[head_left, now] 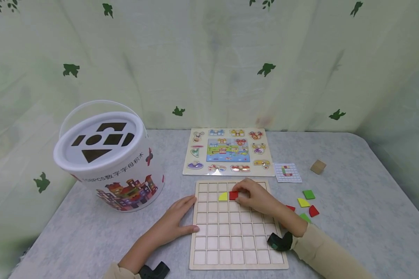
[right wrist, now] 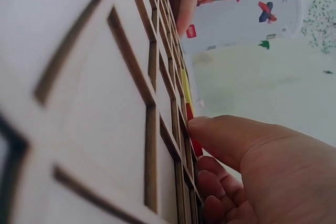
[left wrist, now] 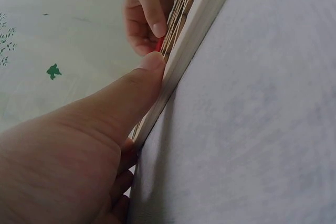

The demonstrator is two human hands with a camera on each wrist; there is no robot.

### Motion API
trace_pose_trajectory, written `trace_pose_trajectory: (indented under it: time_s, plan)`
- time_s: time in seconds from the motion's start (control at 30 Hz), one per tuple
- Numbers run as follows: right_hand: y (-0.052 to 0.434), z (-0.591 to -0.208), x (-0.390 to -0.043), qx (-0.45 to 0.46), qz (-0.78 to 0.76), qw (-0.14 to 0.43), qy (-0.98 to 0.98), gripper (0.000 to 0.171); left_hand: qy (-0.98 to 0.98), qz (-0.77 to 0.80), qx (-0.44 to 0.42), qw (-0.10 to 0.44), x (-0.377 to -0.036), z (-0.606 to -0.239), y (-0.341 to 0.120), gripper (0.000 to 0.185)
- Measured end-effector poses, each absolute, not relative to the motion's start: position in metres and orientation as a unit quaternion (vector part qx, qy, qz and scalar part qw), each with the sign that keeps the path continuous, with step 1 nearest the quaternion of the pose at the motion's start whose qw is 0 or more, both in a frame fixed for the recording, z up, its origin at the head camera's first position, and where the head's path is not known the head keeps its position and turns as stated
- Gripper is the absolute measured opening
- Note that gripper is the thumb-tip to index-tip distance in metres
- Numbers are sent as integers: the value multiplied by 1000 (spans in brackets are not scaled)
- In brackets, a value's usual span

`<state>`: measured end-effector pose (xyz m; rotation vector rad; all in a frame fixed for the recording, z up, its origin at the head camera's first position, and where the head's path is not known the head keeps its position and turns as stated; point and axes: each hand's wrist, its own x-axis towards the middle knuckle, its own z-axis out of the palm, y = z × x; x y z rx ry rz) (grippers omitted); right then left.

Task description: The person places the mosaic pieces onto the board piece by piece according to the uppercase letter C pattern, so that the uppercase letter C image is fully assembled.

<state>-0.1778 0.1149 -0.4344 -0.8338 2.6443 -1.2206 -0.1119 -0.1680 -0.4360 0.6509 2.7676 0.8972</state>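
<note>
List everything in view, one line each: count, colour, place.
grid board: 1, pale wood, front centre of the table
red piece: 1, red, in a grid board cell, under the right fingertips
yellow piece: 1, yellow, in the cell just left of the red piece
loose pieces: 5 showing, green, yellow and red, on the table right of the grid board
bucket: 1, white with shape holes in the lid, left
picture puzzle: 1, multicoloured, behind the grid board
pattern card: 1, white, right of the picture puzzle
wooden cube: 1, tan, far right
table: 1, grey
left hand: flat against the grid board's left edge
right hand: fingers on the red piece
</note>
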Motion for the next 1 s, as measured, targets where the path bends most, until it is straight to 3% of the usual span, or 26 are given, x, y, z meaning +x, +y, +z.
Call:
trace_pose_trajectory:
  time_s: [0.3,0.6,0.73,1.0]
  plan:
    - [114,-430,-176,-274,-400,88,870,24,926,298,215,84,-111,-436,-168,81]
    - [125,-413,-168,-248,-440,129,853,48,921,311,207,107,-111,-435,-168,81]
    - [138,-401,-159,-245,-467,112,842,47,922,308,207,110,-112,-436,-169,82]
    - [185,-391,-140,-231,-427,16,874,51,918,318,206,115,-111,-436,-169,82]
